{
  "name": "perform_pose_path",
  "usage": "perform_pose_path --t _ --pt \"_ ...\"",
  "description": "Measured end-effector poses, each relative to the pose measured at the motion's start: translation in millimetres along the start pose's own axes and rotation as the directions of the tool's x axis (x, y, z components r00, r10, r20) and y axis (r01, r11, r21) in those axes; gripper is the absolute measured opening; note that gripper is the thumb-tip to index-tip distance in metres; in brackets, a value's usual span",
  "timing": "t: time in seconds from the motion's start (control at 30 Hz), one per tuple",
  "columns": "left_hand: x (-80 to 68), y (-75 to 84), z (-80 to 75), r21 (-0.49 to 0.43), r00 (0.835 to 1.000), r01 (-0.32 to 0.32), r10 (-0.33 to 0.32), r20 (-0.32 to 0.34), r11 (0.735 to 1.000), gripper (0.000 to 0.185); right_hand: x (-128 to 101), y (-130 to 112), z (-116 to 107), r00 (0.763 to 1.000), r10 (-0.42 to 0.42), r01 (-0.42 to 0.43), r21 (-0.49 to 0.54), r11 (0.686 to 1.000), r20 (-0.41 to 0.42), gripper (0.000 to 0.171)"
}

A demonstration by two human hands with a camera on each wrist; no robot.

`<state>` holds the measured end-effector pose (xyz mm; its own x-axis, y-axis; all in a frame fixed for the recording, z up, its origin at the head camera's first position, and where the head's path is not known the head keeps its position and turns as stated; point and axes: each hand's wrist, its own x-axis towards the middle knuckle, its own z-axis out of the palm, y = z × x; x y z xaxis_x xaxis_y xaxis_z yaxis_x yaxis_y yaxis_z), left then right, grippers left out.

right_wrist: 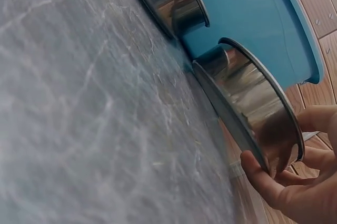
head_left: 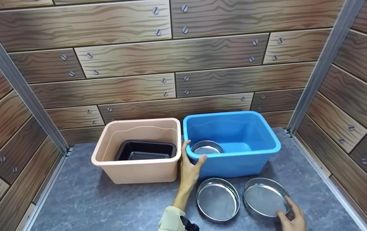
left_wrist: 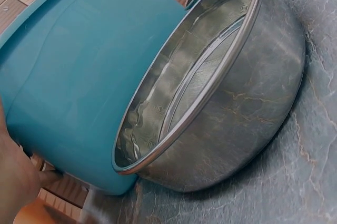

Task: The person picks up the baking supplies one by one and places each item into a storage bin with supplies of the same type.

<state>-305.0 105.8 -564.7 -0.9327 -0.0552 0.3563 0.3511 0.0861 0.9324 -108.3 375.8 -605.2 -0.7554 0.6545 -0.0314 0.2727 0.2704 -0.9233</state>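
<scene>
My left hand (head_left: 189, 173) grips the near left corner of the blue bin (head_left: 234, 165), its thumb at the front rim. A shallow round metal sieve (head_left: 207, 149) lies inside that bin. In front of the bin, a second round sieve (head_left: 218, 200) sits on the table; the left wrist view shows its shiny wall and fine mesh bottom. My right hand (head_left: 294, 218) pinches the near right edge of a third sieve (head_left: 265, 199). In the right wrist view, fingers (right_wrist: 258, 176) hold the held sieve's wall, and its near side is tilted up off the table.
A peach-coloured bin (head_left: 141, 171) stands close to the left of the blue one, with a black rectangular pan (head_left: 148, 146) inside. Wood-patterned walls (head_left: 132, 61) with metal corner posts enclose the grey marbled table (head_left: 84, 205) at the back and both sides.
</scene>
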Motion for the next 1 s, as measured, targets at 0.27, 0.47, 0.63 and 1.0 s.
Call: perform_pose_path --t 0.27,0.47,0.63,1.0 --pt "-0.5 1.1 -1.3 -0.005 1.000 -0.001 0.001 0.003 1.000 0.077 -1.4 -5.1 -3.9 0.987 0.148 -0.158 0.285 0.945 0.058 0.056" --pt "0.4 0.6 -0.7 -0.007 1.000 -0.008 0.008 0.004 1.000 0.077 -4.1 -8.0 -5.4 0.983 0.184 -0.170 0.407 0.897 0.005 0.042" --pt "0.4 -1.0 -0.3 -0.016 1.000 0.000 0.000 0.008 1.000 0.078 -6.0 -11.4 -7.9 0.979 0.203 -0.172 0.505 0.846 -0.008 0.046" --pt "0.6 -0.1 -1.0 -0.020 1.000 -0.011 0.011 0.002 1.000 0.079 -12.2 -25.4 -4.6 0.995 0.098 -0.092 0.612 0.785 0.023 0.056"
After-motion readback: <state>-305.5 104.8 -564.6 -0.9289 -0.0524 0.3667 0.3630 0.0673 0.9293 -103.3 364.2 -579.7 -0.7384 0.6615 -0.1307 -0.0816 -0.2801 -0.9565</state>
